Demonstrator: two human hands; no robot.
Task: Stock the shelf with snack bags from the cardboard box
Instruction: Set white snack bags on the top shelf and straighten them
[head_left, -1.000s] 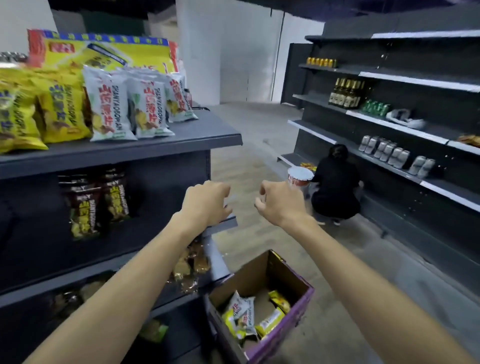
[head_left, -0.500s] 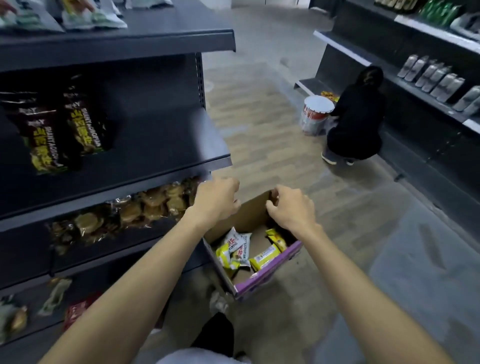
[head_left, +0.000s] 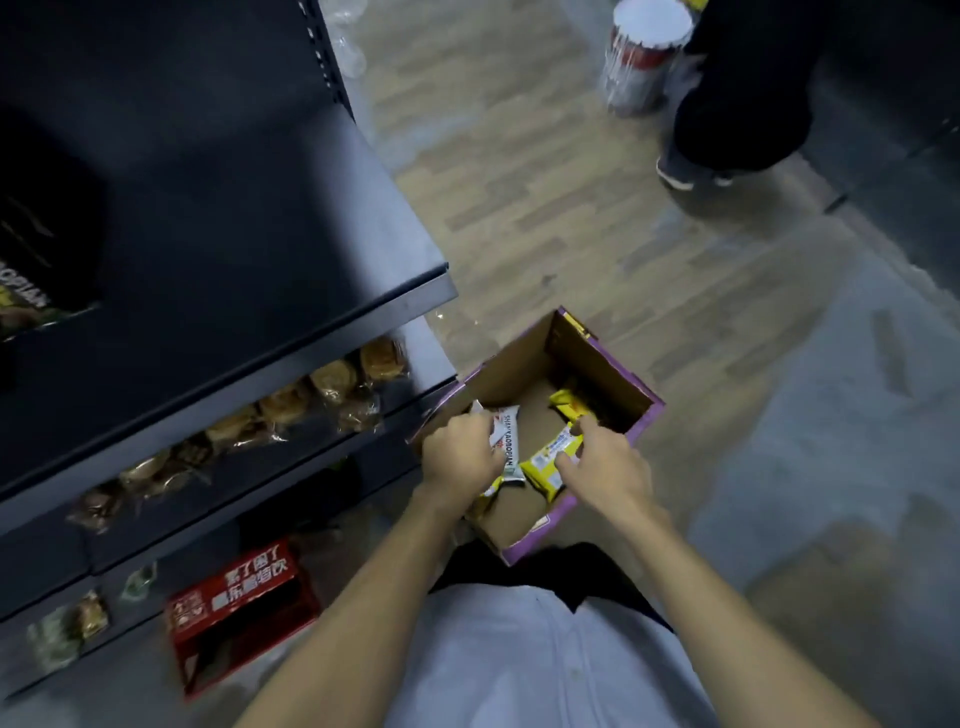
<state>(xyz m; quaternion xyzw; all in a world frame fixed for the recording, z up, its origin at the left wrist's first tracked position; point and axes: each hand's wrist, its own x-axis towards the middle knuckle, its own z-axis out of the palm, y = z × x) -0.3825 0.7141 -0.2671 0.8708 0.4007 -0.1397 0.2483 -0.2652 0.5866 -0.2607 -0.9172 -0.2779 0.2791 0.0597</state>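
Observation:
An open cardboard box (head_left: 608, 364) with purple sides stands on the floor beside the dark shelf unit (head_left: 270, 291). Both my hands are down inside it. My left hand (head_left: 460, 452) grips a white snack bag (head_left: 508, 434) at the box's left side. My right hand (head_left: 602, 465) pinches a yellow snack bag (head_left: 548, 460) between thumb and forefinger. Another yellow bag (head_left: 569, 405) lies deeper in the box, and part of one more shows under my left hand.
Wrapped pastries (head_left: 291, 402) line the shelf below the dark shelf board. A red crate (head_left: 239, 603) sits on the floor under the shelving. A crouching person in black (head_left: 743, 104) and a white-lidded bucket (head_left: 644, 57) are across the aisle.
My view has tipped down from the shelf to the floor. Both hands dropped from chest height into the box and closed on snack bags.

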